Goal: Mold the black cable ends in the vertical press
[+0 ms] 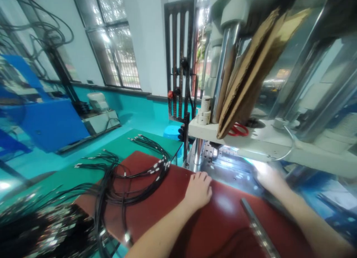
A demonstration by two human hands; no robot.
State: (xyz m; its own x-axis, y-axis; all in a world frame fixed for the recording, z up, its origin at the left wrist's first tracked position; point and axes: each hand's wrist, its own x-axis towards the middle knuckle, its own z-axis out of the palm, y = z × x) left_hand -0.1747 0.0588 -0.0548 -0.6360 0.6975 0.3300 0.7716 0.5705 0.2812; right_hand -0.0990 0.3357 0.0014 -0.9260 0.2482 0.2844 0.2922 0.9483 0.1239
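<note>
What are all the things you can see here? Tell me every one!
Cables: many, black, lying on the mat's left side.
Mat: one, dark red, under both hands.
Table: one, green, under the mat.
Scissors: one, red handles, on the machine's shelf.
Cardboard: several sheets, brown, leaning on the machine.
Machine: one, white and metal, right.
Metal bar: one, grey, on the mat.
Left hand: resting flat on the mat.
Right hand: blurred, at the machine's lit opening.

Two bare hands (198,191) resting on one dark red mat (156,209), one pair of red-handled scissors (237,130) lying on the machine ledge, two brown cardboard sheets (251,75) leaning, black cables (134,172) too many for counting
</note>
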